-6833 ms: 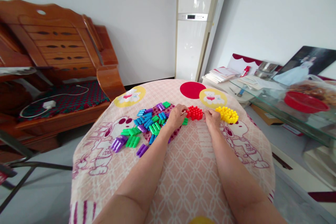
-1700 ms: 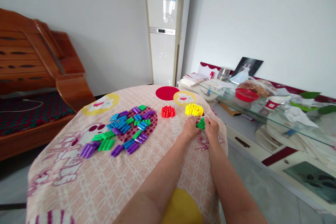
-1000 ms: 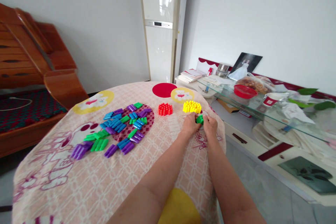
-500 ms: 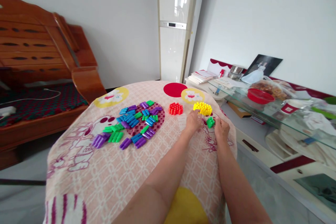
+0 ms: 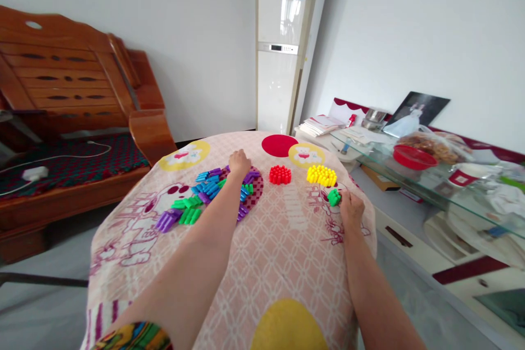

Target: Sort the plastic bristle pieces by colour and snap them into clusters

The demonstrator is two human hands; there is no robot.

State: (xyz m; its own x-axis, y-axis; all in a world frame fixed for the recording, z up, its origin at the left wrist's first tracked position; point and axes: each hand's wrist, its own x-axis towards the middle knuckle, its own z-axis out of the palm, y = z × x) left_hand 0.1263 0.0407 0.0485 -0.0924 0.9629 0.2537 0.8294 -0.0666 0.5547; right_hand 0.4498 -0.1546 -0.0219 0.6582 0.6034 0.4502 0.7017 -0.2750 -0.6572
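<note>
My left hand [image 5: 240, 163] reaches over the far side of a loose pile of ridged plastic blocks in blue [image 5: 211, 188], purple [image 5: 167, 220] and green [image 5: 190, 216]. Its fingers curl down, and whatever they grip is hidden. On the right of the table, my right hand [image 5: 351, 209] is closed, with its fingertips at the edge of a small cluster of green blocks [image 5: 334, 197]. Just behind that cluster stands a group of yellow blocks [image 5: 322, 175]. A group of red blocks [image 5: 280, 175] stands upright between the pile and the yellow ones.
A patterned pink cloth [image 5: 262, 262] covers the round table. To the right, a glass-topped cabinet [image 5: 377, 158] holds papers, a red bowl [image 5: 414, 157] and a paper cup [image 5: 465, 174]. A wooden bench [image 5: 77, 87] stands at the left, and a tall white air conditioner [image 5: 276, 87] behind.
My left hand has moved left from beside the yellow blocks to the far edge of the pile. My right hand stays beside the green cluster. The view has shifted slightly.
</note>
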